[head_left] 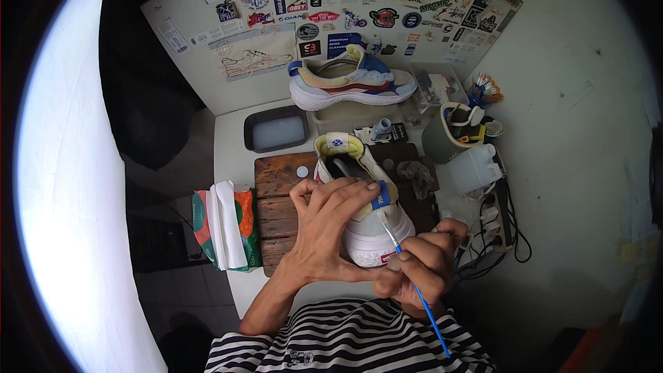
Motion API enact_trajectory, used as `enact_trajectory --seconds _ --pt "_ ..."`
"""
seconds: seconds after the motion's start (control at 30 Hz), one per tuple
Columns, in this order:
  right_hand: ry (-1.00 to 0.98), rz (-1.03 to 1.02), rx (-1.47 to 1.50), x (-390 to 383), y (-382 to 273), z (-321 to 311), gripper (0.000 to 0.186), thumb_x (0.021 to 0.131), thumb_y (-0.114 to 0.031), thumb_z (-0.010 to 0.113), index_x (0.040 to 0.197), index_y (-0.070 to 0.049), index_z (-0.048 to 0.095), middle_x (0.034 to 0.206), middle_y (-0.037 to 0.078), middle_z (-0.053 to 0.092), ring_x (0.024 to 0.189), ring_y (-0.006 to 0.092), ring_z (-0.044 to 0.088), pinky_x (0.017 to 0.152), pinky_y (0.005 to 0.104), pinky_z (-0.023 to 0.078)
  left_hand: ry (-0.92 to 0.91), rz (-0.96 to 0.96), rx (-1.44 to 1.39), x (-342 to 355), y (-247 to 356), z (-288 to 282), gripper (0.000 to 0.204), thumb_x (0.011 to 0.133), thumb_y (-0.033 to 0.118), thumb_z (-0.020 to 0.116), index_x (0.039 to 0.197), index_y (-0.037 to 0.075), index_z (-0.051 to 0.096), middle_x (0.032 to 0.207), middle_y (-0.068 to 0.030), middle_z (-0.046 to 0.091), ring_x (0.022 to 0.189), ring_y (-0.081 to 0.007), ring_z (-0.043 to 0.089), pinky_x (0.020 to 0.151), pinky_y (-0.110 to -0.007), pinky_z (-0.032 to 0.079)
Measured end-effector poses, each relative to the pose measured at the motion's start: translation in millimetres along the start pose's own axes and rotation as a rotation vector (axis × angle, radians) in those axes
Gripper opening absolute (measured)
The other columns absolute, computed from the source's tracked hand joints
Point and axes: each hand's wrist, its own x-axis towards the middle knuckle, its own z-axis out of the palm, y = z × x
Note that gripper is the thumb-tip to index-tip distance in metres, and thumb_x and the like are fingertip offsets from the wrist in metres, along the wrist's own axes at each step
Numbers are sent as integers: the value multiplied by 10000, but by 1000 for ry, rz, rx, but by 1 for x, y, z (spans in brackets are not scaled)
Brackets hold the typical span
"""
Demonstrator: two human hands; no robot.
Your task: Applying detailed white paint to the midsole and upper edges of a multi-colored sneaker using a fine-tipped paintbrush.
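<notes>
A pale sneaker [369,243] with a white sole and a yellowish lining stands on a dark wooden board [275,197], its heel toward me. My left hand [328,224] grips it from the left, fingers laid over the collar and thumb low along the sole. Pinched in my right hand [425,262] is a thin paintbrush [429,312] with a blue handle. Its bristle tip meets the heel panel just below a blue tab [380,195]. A small open bottle [380,128] of greyish liquid sits beyond the sneaker.
Behind stands a multicoloured sneaker [352,85] on a clear box. A dark tray [275,114] of cloudy liquid is at back left, a tissue pack [226,224] at left. On the right are a green tub [436,139], a white plastic container [476,169] and a power strip [492,217] with cables.
</notes>
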Motion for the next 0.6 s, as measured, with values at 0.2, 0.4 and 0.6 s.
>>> enact_trajectory --seconds 0.2,0.4,0.6 --pt "26 -14 20 -3 0 1 322 939 -372 622 1029 -90 495 819 44 596 660 161 478 798 451 387 -39 13 34 -2 -1 0 1054 463 505 881 1342 41 531 1264 -141 621 1198 -318 546 1020 -522 248" --pt "16 -12 3 4 1 2 289 935 -326 618 1035 -84 496 837 53 611 660 160 487 737 428 382 -21 14 23 -1 -2 2 1023 484 514 879 1342 66 549 1270 -98 627 1194 -273 548 996 -499 246" --pt "6 -3 21 3 2 -1 276 935 -305 613 1047 -81 497 837 55 613 655 159 496 724 416 380 -16 1 14 -1 -1 2 1010 496 542 876 1342 88 563 1274 -60 632 1191 -230 548 987 -482 234"
